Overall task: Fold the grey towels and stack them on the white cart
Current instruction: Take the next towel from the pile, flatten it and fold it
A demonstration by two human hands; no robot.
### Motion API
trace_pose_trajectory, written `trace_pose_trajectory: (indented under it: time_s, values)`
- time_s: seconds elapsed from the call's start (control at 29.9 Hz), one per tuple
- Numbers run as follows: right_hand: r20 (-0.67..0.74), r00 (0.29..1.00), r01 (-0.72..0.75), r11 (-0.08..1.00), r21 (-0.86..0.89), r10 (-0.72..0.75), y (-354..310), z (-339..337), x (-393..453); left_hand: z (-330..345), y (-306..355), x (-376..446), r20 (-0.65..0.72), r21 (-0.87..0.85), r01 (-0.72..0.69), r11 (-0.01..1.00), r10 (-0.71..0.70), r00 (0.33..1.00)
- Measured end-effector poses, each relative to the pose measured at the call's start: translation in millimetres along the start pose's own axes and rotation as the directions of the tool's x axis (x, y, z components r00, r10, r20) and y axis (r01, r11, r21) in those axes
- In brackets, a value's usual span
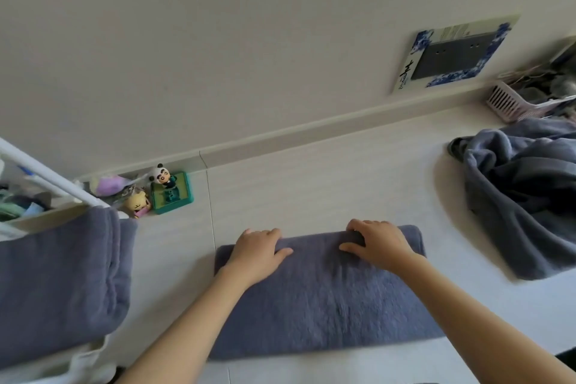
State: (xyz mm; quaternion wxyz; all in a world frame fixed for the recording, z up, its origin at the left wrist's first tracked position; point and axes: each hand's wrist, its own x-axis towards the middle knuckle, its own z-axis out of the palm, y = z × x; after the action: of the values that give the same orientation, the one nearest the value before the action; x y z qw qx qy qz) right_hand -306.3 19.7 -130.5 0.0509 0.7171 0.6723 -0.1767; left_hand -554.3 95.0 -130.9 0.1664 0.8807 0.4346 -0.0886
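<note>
1. A person's left hand (257, 254) and right hand (378, 246) rest palm-down along the far edge of a grey towel (318, 296) spread in a long band on the pale table (311, 184); the fingers curl over that edge, though whether they pinch the cloth cannot be told.
2. The hands sit near the two far corners, apparently to square the fold or to lift that edge for the next one.
3. On the left, a stack of folded towels (59, 284) lies on the white cart (46, 178), the goal for this piece.
4. On the right, a crumpled heap of towels (523, 196) waits, well apart.
5. Small toy figures (162, 190) stand against the wall behind; a pink basket (511, 103) sits at the far right. Nothing blocks the way to the cart.
</note>
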Motion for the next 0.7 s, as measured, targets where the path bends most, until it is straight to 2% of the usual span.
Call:
trace_pose_trajectory:
  time_s: [0.07, 0.2, 0.27, 0.33, 0.4, 0.5, 0.63, 0.7]
  values:
    - [0.121, 0.992, 0.023, 0.999, 0.041, -0.028, 3.7, -12.6, -8.1, -10.6, 1.2, -12.6, 0.073, -0.117, 0.012, 0.993, -0.003, 0.997]
    - [0.322, 0.939, 0.020, 0.958, 0.287, -0.117, 14.1, -42.2, -18.8, -30.6, -1.3, -20.9, 0.175, -0.258, 0.023, 0.966, 0.023, 0.984]
    - [0.381, 0.919, 0.018, 0.974, 0.224, -0.105, 16.6, -38.6, -12.6, -20.1, -4.9, -12.6, 0.260, -0.182, 0.048, 0.982, 0.001, 0.966]
    - [0.424, 0.904, 0.026, 0.997, 0.068, -0.053, 17.5, -23.1, -4.6, 1.5, -5.3, -4.9, 0.318, -0.088, 0.062, 0.994, -0.031, 0.948]
    - [0.395, 0.919, -0.009, 1.000, 0.025, -0.001, 22.7, -7.6, 0.4, 18.3, -4.0, -1.3, 0.214, -0.048, 0.071, 0.996, -0.059, 0.975]
    - [0.235, 0.970, -0.074, 0.997, 0.028, 0.065, 27.8, -2.5, -1.5, 29.6, -4.2, 0.2, -0.014, 0.048, 0.045, 0.998, -0.044, 0.999]
    - [0.126, 0.988, -0.090, 0.996, -0.024, 0.092, 23.5, 5.9, -7.2, 39.2, -2.1, -0.8, -0.196, 0.072, 0.007, 0.997, 0.008, 0.981]
    - [0.035, 0.996, -0.086, 0.996, -0.014, 0.087, 24.7, 6.6, -9.3, 41.7, -5.1, 0.7, -0.319, 0.123, -0.002, 0.992, 0.042, 0.947]
